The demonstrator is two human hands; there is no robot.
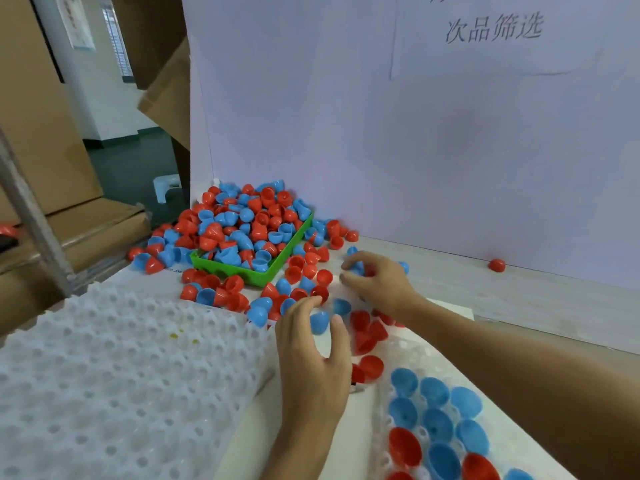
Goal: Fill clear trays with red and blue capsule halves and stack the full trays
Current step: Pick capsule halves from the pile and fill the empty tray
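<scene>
A green tray [268, 273] heaped with red and blue capsule halves stands at the back, and more halves lie spilled around it. My left hand [311, 355] pinches a blue capsule half [319, 322] between thumb and fingers. My right hand [377, 282] curls over loose halves further back, fingers around a blue half [356, 268]. A clear tray [391, 362] at the lower right holds several blue and red halves [436, 424] in its cups; my right forearm covers part of it.
A stack of empty white-clear dimpled trays [114, 368] fills the lower left. A white board [415, 150] with printed characters walls the back. One red half [497, 265] lies alone at the right. Cardboard boxes [41, 133] stand to the left.
</scene>
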